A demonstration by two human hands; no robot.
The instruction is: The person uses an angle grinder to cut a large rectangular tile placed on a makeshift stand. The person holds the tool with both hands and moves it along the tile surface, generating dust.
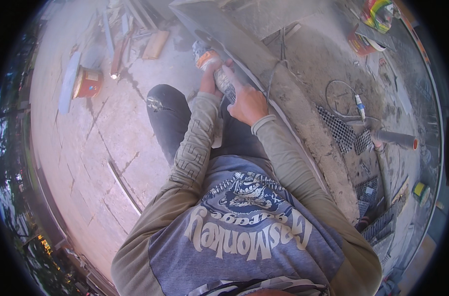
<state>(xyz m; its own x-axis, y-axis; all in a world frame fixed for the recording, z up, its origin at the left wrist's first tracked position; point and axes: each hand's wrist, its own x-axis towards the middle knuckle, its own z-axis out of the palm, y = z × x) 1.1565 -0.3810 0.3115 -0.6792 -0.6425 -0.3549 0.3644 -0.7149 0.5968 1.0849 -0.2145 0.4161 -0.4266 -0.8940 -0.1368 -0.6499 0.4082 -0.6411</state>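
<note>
Both my hands are closed round a dusty angle grinder (203, 53) with an orange band near its head. My left hand (210, 78) grips it from the left, close behind the head. My right hand (249, 104) wraps the rear of the body, its index finger stretched forward along it. The grinder's head is up against the side of a grey concrete slab (242, 42), and pale dust hangs around it. The dust and the grinder's head partly hide the disc and its exact contact with the slab.
Left on the paved floor stand a reddish bucket (88, 83) and loose boards (156, 44). A thin strip (124, 187) lies nearer. To the right are a cable with a plug (359, 106), black plastic grid pieces (335, 129), a pipe (394, 139) and another bucket (362, 43).
</note>
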